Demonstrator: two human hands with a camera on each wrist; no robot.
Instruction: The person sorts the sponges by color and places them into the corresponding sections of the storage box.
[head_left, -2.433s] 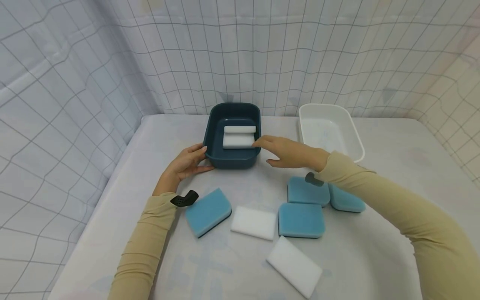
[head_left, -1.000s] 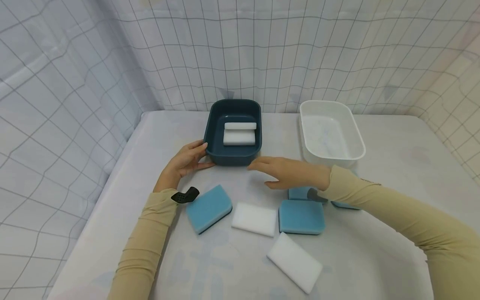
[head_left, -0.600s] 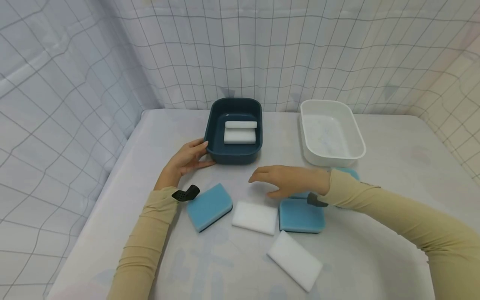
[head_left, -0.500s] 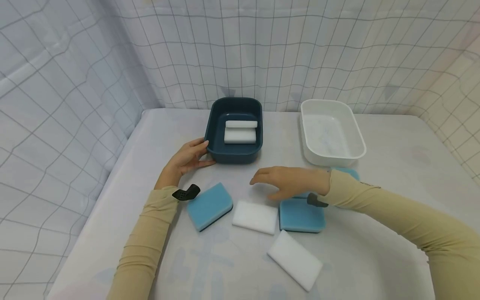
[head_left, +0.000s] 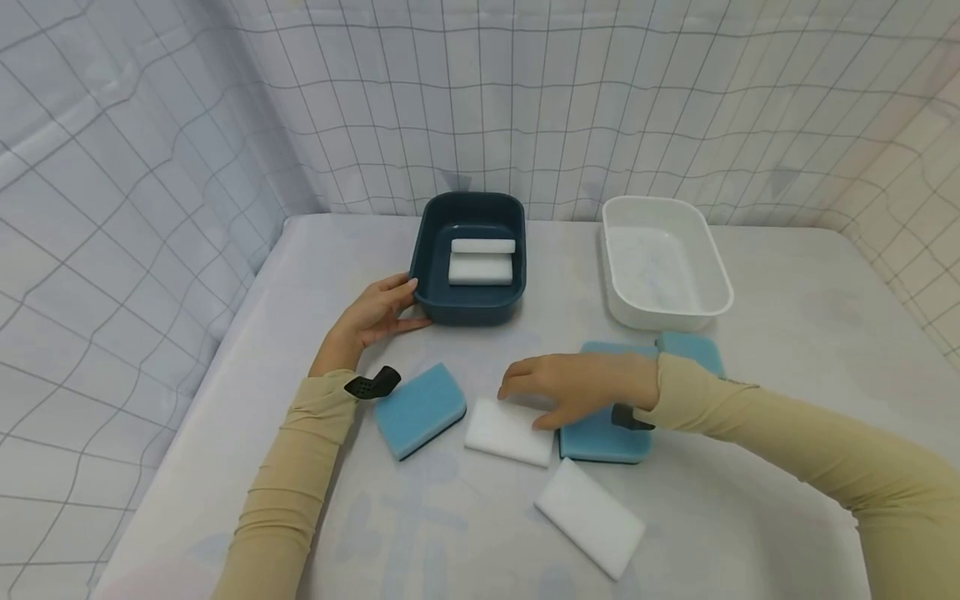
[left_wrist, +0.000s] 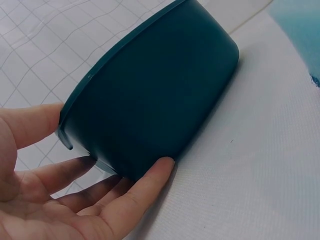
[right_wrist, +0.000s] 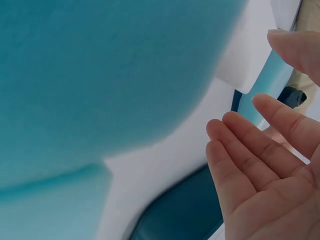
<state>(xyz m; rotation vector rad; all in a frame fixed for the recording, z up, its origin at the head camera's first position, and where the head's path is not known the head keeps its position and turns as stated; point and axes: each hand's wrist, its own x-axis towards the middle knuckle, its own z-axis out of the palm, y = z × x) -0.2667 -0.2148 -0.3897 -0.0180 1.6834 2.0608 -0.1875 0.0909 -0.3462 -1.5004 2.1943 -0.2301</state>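
My left hand [head_left: 375,315] touches the near left corner of a dark blue tub [head_left: 468,315], one digit at its rim and another low on its wall. In the left wrist view the fingers spread along the tub [left_wrist: 150,90] without closing round it. Two white sponges [head_left: 481,270] lie inside. My right hand [head_left: 573,385], palm down with nothing in it, hangs over a white sponge [head_left: 510,435], thumb and fingertips over its far part. In the right wrist view the fingers are extended and apart from the thumb, near this white sponge [right_wrist: 247,50].
Blue sponges with dark undersides lie right of it, one nearest [head_left: 606,442], two partly under the right arm. Another blue sponge [head_left: 422,411] lies by the left wrist, a second loose white sponge [head_left: 590,518] in front. A white tub [head_left: 667,321] stands back right, before a grid-patterned curtain.
My right hand has come away from the dark tub, toward me, and down over the white sponge. The left hand stays at the tub, and the sponges keep their places.
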